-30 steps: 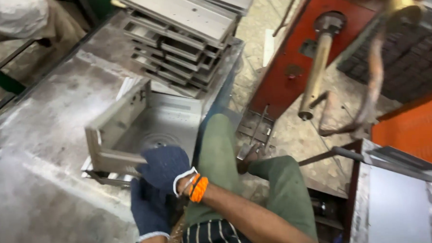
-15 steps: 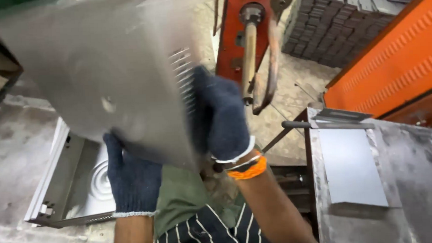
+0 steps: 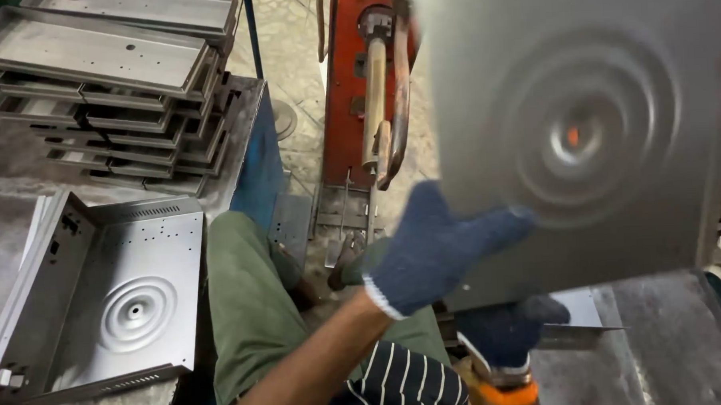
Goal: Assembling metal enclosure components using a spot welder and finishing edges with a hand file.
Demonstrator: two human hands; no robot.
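Right hand point(image 3: 505, 337) in dark knit glove, orange wristband, gripping bottom edge of the raised metal panel point(image 3: 582, 131). Left hand point(image 3: 434, 252), same glove, fingers spread flat against the panel's lower left face, thumb along it. Panel held upright at right of view, concentric stamped rings facing camera. Another stamped tray point(image 3: 112, 303) lies flat on the left bench; stack of trays point(image 3: 109, 83) behind it; red machine point(image 3: 364, 90) beyond the knees.
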